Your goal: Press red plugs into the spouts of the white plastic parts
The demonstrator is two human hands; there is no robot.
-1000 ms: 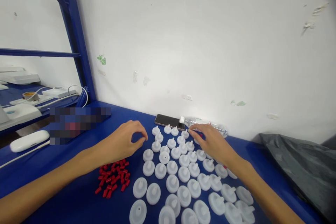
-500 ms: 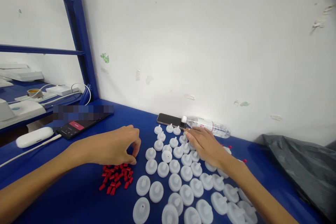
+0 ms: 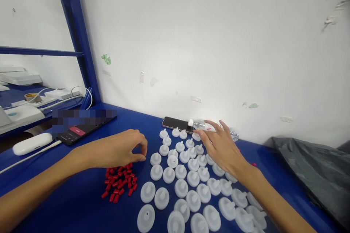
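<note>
Several white round plastic caps with stems [image 3: 180, 187] stand in rows on the blue table [image 3: 82, 207]. A heap of small red plastic caps [image 3: 120, 184] lies to their left. My left hand [image 3: 123, 150] hovers over the red heap with fingertips pinched together; what they hold is too small to make out. My right hand [image 3: 222, 147] reaches over the far rows of white caps with fingers stretched out and spread, holding nothing.
A dark phone [image 3: 176, 123] and a lying clear water bottle [image 3: 210, 127] rest against the white wall. Another phone [image 3: 82, 129] and a white case with a cable [image 3: 31, 142] lie at the left. A grey plastic sheet [image 3: 311, 174] covers the right side.
My left hand dropped from the white caps onto the red heap and pinched there. My right hand lifted and spread its fingers near the bottle.
</note>
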